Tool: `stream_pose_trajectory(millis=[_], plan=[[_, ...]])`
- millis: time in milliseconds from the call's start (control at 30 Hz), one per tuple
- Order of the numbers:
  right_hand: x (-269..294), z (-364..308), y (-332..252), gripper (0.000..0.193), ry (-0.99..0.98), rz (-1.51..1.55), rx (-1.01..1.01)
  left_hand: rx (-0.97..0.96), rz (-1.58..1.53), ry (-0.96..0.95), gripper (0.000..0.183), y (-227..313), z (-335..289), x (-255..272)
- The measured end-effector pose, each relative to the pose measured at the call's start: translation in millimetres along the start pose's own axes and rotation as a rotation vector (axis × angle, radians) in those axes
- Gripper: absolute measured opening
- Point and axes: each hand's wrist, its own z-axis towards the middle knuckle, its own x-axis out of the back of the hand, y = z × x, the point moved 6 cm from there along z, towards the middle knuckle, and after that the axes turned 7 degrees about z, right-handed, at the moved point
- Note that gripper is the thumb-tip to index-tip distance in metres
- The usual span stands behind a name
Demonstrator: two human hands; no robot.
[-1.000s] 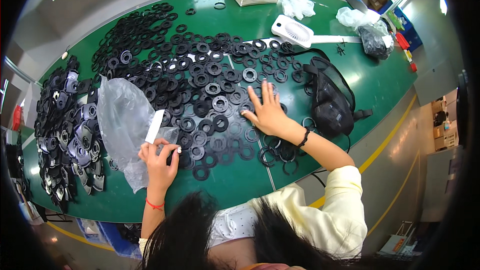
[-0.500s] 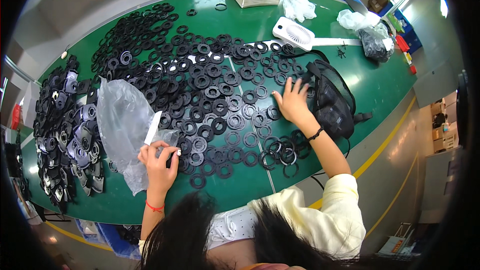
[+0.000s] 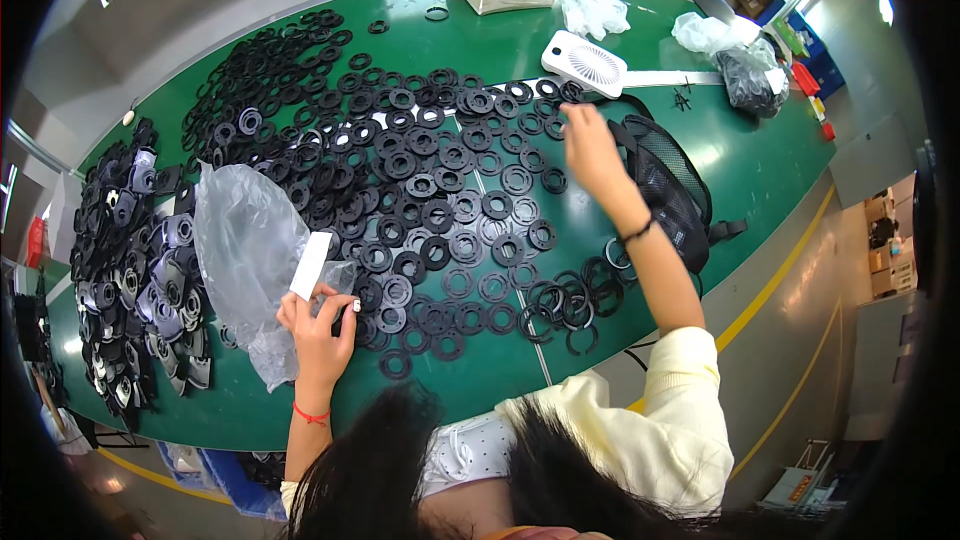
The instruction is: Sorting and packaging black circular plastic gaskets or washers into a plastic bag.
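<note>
At the far left of the green bench [image 3: 480,50], a heap of dark and silvery parts [image 3: 130,270] runs off toward the rim, too jumbled to tell one piece from another. Just right of it your left hand [image 3: 320,325] pinches the edge of a clear plastic bag [image 3: 245,240]; the grip is closed on the film, with a white label [image 3: 310,265] standing just above your fingers. What the bag holds is hard to make out through the crumpled plastic. Right of that grip, black flat rings [image 3: 430,180] lie spread across the bench, many overlapping. Your right hand [image 3: 590,145] hangs over the far rings, fingers curled down; I cannot tell whether its grip is closed on a ring, since the fingertips are hidden. Beyond it lies a white fan-like device [image 3: 585,62], and just right of your wrist a black mesh bag [image 3: 665,185], partly covered by your forearm.
</note>
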Motion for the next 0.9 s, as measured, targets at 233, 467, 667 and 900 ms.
stream_pose_trajectory(millis=[233, 467, 667, 900], plan=[[-45, 58, 135, 0.026, -0.151, -0.355, -0.22, -0.015, 0.003, 0.026, 0.016, 1, 4, 2], [-11, 69, 86, 0.021, -0.306, 0.194, -0.276, -0.036, 0.091, 0.095, 0.031, -1, 10, 28], [52, 23, -9, 0.008, -0.793, 0.505, -0.172, -0.131, 0.046, 0.24, 0.046, 7, 36, 76], [48, -69, -41, 0.024, -1.251, 0.194, -0.08, -0.252, -0.06, 0.445, 0.05, 32, 87, 119]])
